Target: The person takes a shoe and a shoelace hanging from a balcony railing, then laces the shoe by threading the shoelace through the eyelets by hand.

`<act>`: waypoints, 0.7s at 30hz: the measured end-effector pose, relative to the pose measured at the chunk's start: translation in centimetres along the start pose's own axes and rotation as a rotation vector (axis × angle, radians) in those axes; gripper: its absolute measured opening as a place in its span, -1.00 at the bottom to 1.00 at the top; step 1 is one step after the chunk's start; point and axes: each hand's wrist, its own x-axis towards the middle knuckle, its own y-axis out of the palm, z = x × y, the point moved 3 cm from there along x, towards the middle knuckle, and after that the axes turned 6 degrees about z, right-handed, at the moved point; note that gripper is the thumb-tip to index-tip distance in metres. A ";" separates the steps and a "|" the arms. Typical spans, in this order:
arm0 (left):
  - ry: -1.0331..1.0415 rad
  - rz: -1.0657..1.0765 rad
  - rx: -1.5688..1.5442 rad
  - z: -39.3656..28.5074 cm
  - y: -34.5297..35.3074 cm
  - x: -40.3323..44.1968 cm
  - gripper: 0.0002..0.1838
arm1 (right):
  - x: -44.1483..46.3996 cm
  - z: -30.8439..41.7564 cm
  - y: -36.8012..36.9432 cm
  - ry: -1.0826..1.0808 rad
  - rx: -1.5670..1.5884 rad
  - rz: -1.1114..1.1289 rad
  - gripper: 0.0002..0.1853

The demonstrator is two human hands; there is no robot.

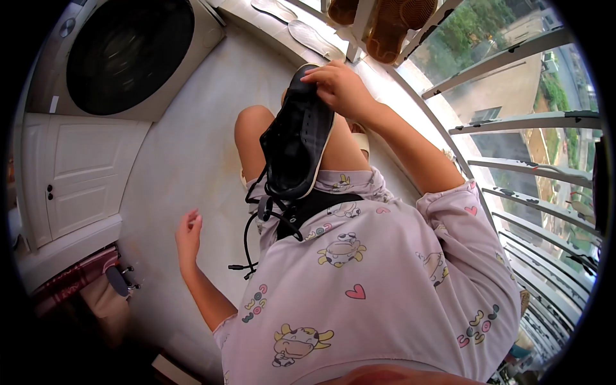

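A black shoe (308, 138) with a pale sole edge rests across the lap, its opening facing up. My right hand (340, 90) grips the shoe's far end, fingers over the edge. Loose black laces (251, 234) dangle from the near end, beside the patterned shirt. Some black material (314, 206) lies under the shoe on the lap; what it is cannot be made out. My left hand (188, 237) hangs in the air at the left, away from the shoe, its fingers loosely bent and nothing visible in it.
A front-loading washing machine (131, 54) stands at the upper left above a white cabinet (83, 170). Two insoles (314, 40) lie on a ledge at the top, near brown footwear (393, 29). White railings (513, 122) and windows run along the right. Bags are at the lower left.
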 end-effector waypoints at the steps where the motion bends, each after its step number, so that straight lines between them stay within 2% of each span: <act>1: 0.099 -0.059 -0.069 -4.3 0.2 1.0 -0.66 | -0.1 1.4 -0.3 -0.055 0.040 -0.003 -0.71; 3: 0.224 -0.049 -0.113 -12.7 1.6 2.0 -0.67 | -0.3 4.5 -0.6 -0.189 0.070 -0.017 -0.83; 5: 0.525 0.035 -0.067 -18.7 4.2 3.3 -0.66 | -1.4 6.0 -0.1 -0.272 -0.034 0.067 -0.82; 6: 0.608 0.050 -0.040 -22.0 5.7 3.0 -0.63 | -2.0 6.2 -0.1 -0.288 -0.109 0.098 -0.80; 10: 1.038 -0.034 0.264 -27.6 10.7 5.0 -0.60 | -3.9 5.5 -2.0 -0.112 -0.078 0.087 -0.77; 13: 1.091 0.107 0.367 -27.2 11.5 4.4 -0.54 | -6.8 4.4 -1.9 -0.046 0.014 0.000 -0.81; 16: 1.144 -0.003 0.377 -26.5 11.4 1.5 -0.49 | -9.4 4.7 -1.8 -0.008 0.054 -0.054 -0.86; 17: 1.104 -0.028 0.427 -26.3 11.5 1.0 -0.49 | -10.0 4.8 -1.5 -0.020 0.043 -0.080 -0.86; 21: 1.183 -0.036 0.421 -26.3 11.9 0.7 -0.49 | -10.7 4.9 -1.6 0.070 0.050 -0.066 -0.87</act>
